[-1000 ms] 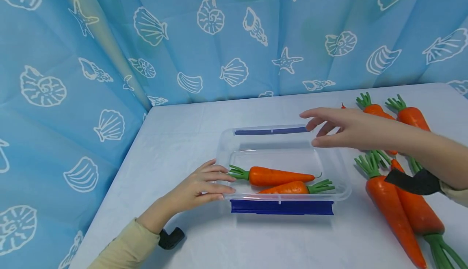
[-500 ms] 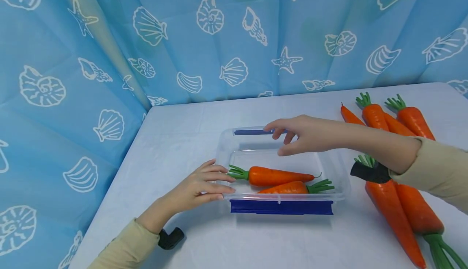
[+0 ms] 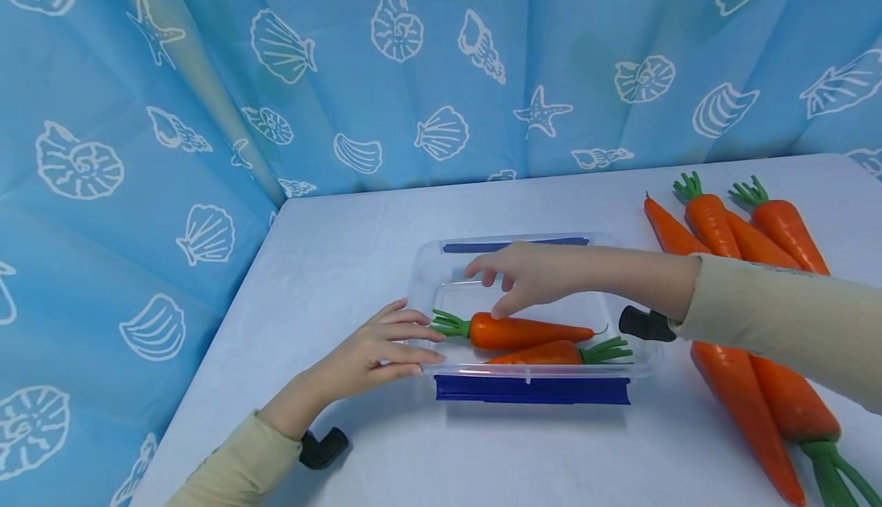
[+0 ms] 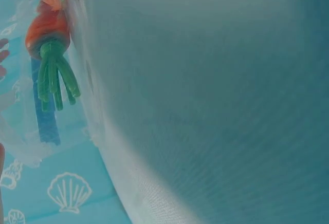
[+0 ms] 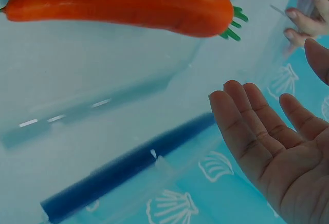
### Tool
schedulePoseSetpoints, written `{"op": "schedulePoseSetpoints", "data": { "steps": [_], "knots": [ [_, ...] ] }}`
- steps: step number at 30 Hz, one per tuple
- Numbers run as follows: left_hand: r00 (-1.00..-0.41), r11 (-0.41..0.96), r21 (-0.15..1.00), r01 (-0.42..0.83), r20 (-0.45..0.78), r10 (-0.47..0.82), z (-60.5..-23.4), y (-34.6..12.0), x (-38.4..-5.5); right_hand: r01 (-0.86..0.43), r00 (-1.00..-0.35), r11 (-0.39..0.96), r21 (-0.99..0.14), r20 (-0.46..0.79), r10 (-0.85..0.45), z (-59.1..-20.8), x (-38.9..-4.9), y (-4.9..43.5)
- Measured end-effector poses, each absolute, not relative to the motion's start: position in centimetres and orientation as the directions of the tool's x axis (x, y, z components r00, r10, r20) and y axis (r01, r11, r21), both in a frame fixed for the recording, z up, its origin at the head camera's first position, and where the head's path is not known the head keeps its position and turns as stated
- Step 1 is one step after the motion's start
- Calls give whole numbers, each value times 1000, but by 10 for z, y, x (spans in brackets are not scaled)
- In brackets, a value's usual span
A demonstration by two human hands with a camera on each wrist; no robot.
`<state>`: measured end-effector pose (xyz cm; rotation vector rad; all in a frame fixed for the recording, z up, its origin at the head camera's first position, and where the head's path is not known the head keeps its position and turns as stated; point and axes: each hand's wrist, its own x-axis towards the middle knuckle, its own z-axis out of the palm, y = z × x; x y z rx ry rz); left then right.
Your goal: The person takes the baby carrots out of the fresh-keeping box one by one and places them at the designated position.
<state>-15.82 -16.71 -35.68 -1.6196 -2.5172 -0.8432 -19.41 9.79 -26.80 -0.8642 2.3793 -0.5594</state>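
Note:
A clear plastic box (image 3: 634, 315) with blue latches stands on the table with two carrots inside. The rear carrot (image 3: 530, 332) lies with its green top to the left, and the front carrot (image 3: 544, 354) has its top to the right. My left hand (image 3: 386, 342) rests its extended fingers against the box's left side. Over the box hovers my right hand (image 3: 530, 271), fingers loosely spread and holding nothing, its thumb overlapping the rear carrot in the head view. In the right wrist view the right hand (image 5: 277, 142) shows an unfilled palm beside the rear carrot (image 5: 123, 5).
Several more carrots lie at the right of the table, some at the back (image 3: 785, 227) and some nearer the front (image 3: 747, 415), partly hidden by the right sleeve (image 3: 779, 323). A blue seashell-patterned curtain (image 3: 310, 109) hangs behind and to the left of the white table (image 3: 331, 246).
My right hand has moved left from the box's right rim to over its middle, lowering toward the rear carrot. The left hand and the box have stayed in place.

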Motion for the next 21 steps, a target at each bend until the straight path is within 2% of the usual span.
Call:
{"op": "schedulePoseSetpoints", "data": {
  "steps": [12,21],
  "knots": [
    [-439,292,405,866,338,833,-358,-167,-159,-457,-610,746,-484,-440,-659,-290,-195,80],
    [-430,284,400,871,343,835,-359,-168,-160,-501,-542,738,-452,-500,-675,-301,-205,76]
  ]
}}
